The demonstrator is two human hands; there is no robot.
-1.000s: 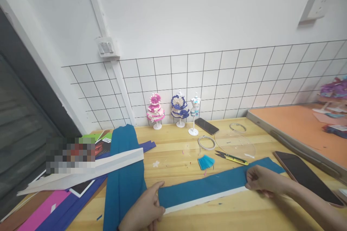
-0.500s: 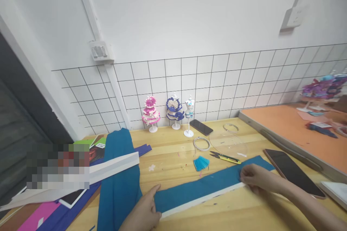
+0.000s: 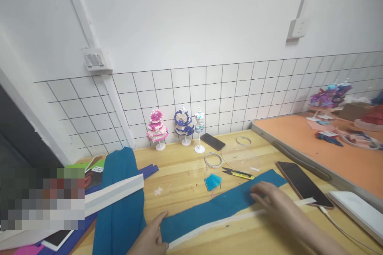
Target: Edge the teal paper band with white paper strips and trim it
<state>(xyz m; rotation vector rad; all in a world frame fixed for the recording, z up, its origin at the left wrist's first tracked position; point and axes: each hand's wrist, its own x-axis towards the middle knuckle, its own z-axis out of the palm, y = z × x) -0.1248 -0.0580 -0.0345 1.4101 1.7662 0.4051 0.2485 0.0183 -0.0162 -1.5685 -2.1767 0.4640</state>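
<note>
A long teal fabric strip lies slantwise on the wooden table. Along its near edge runs a narrow white strip, whose right end sticks out past the fabric towards a phone. My left hand is closed on the left end of the teal strip, index finger laid along it. Over the right part of the strip is my right hand, slightly blurred, its fingers loosely bent and apart, touching or just above the cloth. Beyond the strip are a fan-pleated blue piece and yellow-handled thread snips.
Wide teal fabric and a folded white strip lie at left. Small decorated dress stands line the wall. Wire coils and a black phone lie behind; a larger phone and white box are at right.
The view has turned right. My right hand has shifted along the strip, and the white strip's right end now shows beyond the fabric. My left hand stays at the left end.
</note>
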